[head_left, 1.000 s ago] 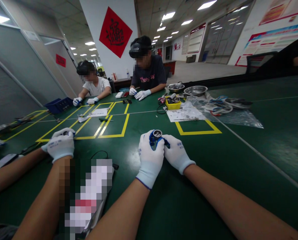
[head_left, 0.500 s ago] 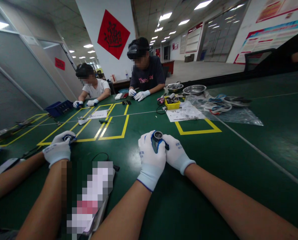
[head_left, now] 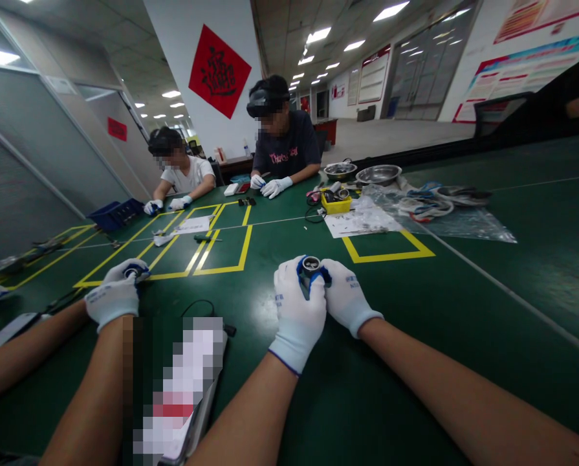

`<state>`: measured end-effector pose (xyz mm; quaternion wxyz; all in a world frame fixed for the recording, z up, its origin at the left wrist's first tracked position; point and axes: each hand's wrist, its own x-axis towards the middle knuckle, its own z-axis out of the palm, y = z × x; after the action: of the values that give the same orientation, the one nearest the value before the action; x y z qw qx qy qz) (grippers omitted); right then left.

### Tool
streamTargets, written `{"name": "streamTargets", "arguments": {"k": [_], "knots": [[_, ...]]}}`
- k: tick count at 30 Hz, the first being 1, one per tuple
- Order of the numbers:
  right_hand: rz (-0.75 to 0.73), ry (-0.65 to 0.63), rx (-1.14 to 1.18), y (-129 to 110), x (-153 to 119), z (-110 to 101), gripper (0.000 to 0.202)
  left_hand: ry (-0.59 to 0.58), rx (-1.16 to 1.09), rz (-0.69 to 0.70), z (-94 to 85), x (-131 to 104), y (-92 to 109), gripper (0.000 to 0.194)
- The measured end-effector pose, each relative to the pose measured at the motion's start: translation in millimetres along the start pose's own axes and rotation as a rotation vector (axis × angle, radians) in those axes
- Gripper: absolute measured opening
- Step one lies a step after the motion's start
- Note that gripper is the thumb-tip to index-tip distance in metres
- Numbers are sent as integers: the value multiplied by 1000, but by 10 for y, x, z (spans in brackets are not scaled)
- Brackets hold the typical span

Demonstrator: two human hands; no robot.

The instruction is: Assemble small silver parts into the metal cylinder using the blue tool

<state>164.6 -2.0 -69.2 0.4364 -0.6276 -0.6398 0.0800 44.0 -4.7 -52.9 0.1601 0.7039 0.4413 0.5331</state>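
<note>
A small dark round part with a metallic ring on top (head_left: 311,264) is held over the green table (head_left: 250,401). My left hand (head_left: 299,294), in a white glove with blue fingertips, is closed round its left side. From the right, my right hand (head_left: 347,294), gloved alike, is closed with its fingertips at the part's lower right edge. The two hands touch or nearly touch; some fingertips are hidden behind the part.
A co-worker's gloved hands (head_left: 117,291) work at the left, near a blurred-out device (head_left: 187,395). Ahead lie a yellow box of parts (head_left: 336,206), paper (head_left: 361,223), a plastic bag (head_left: 478,223), metal bowls (head_left: 378,175) and a screwdriver (head_left: 206,239). Two people sit across.
The round part is tipped slightly, so its ringed top now shows a different, lighter inside. Both hands sit slightly further right in the view, still holding it.
</note>
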Motion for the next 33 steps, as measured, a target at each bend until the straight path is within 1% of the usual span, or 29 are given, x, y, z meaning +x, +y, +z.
{"name": "streamTargets", "arguments": {"k": [2, 4, 6, 8, 13, 16, 20, 23, 25, 28, 30, 33], "knots": [[-35, -21, 102, -17, -4, -17, 8, 3, -1, 10, -4, 3, 3, 35], [-47, -90, 200, -45, -10, -40, 15, 18, -8, -5, -3, 8, -8, 36], [-28, -174, 236, -74, -11, -59, 17, 32, -9, -29, 3, 10, -28, 36], [1, -212, 218, -91, -6, -65, 17, 37, 2, -47, 11, 8, -45, 36], [25, -143, 62, -75, 17, -38, 15, 15, -18, -37, 15, -1, -56, 34], [53, -125, 17, -61, 15, -28, 17, 19, -45, -30, 17, 11, -64, 33], [43, -140, 67, -70, 1, -37, 13, 43, -75, -76, 21, 44, -89, 32], [12, -185, 109, -93, -9, -54, 15, 50, -78, -128, 15, 58, -93, 29], [21, -206, 108, -108, -16, -63, 15, 58, -64, -157, 13, 57, -85, 26], [61, -173, 65, -117, -27, -64, 17, 73, -61, -184, 15, 47, -69, 26], [72, -139, 54, -113, -33, -59, 18, 63, -85, -179, 16, 43, -65, 27], [37, -127, 152, -109, -34, -60, 14, 40, -99, -151, 9, 50, -67, 28]]}}
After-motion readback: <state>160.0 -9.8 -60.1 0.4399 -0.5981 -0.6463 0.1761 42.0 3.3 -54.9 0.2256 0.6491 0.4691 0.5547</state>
